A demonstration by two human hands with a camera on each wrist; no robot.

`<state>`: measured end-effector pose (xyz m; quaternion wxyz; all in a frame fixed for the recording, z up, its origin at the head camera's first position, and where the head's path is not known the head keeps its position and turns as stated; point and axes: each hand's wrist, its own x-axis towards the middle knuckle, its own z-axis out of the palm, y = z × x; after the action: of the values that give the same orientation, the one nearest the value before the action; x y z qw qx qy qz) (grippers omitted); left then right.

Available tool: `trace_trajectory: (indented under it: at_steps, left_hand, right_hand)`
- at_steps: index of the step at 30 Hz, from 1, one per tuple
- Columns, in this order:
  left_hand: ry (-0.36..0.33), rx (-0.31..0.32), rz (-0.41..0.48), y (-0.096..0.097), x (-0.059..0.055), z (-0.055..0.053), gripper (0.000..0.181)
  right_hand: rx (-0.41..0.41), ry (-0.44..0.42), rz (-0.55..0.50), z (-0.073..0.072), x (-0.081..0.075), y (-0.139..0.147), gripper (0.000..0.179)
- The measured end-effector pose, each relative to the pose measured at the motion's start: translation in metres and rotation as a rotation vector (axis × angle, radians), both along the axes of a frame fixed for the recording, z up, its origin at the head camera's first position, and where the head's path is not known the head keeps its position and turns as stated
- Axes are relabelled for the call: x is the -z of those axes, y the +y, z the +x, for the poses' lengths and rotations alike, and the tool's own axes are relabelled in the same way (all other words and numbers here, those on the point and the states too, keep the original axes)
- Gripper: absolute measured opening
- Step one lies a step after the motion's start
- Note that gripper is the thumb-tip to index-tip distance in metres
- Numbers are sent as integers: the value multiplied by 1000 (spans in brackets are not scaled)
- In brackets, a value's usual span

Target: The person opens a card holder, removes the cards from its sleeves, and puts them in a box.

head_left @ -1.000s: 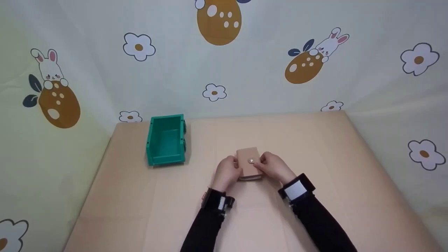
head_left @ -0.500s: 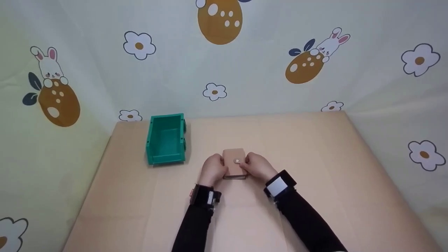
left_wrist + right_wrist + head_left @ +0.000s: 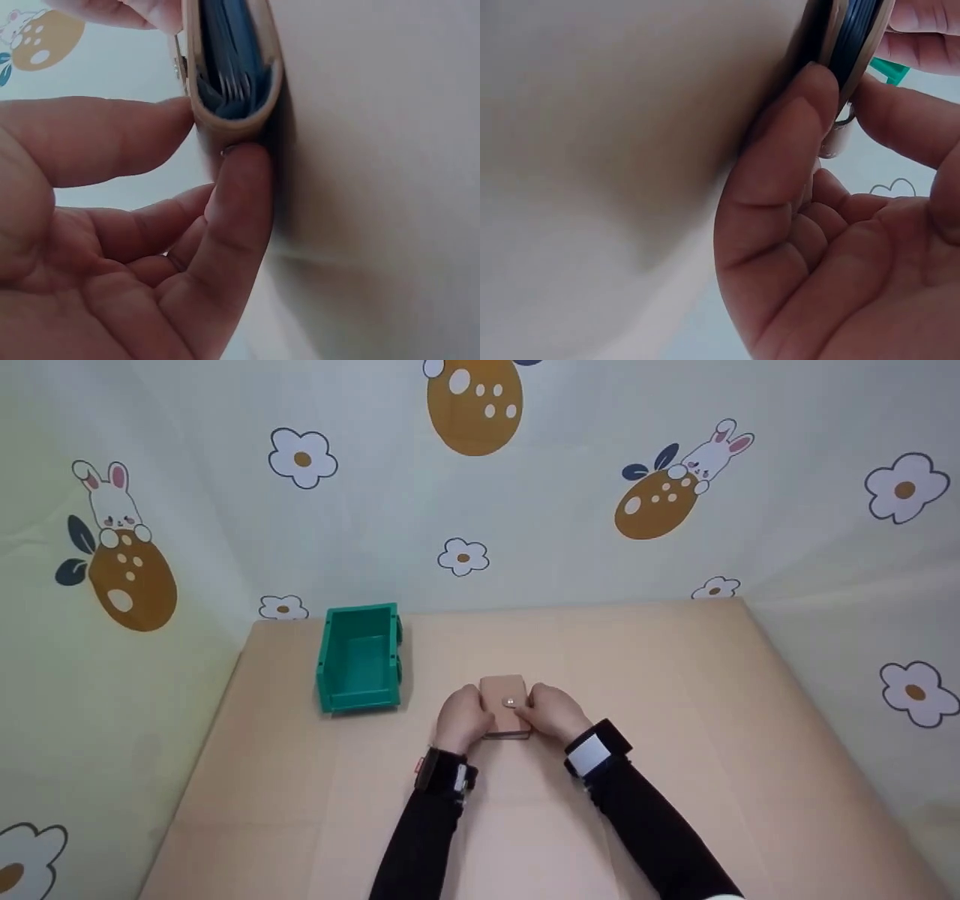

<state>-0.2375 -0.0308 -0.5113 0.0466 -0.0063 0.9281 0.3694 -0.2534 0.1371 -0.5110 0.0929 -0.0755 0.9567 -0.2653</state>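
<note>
A small tan card holder [image 3: 502,706] with a round snap on its front lies between my hands over the table. Its left edge is pinched by my left hand [image 3: 463,721], thumb on the front and finger behind. My right hand [image 3: 555,711] pinches the opposite edge near the snap. In the left wrist view the folded spine [image 3: 234,127] shows between thumb and fingertip, with blue lining and thin sleeves [image 3: 234,79] inside. The right wrist view shows dark layered sleeves [image 3: 855,37] at the open side, and a loose strap end [image 3: 838,139] below the thumb.
A green plastic bin [image 3: 360,701], open at the top, stands at the back left of the table [image 3: 637,660]. Behind and at the sides hangs a pale curtain [image 3: 375,510] printed with rabbits and flowers.
Both hands have shifted left with the card holder, mostly in the first half second, and it now sits straighter. Since then it has hardly moved. The bin stays in place.
</note>
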Motion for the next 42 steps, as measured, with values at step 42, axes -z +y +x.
trace_trajectory:
  at_steps: [42]
  left_hand:
    - [14, -23, 22, -2, 4, 1, 16]
  right_hand:
    - [-66, 205, 68, -5, -14, -13, 30]
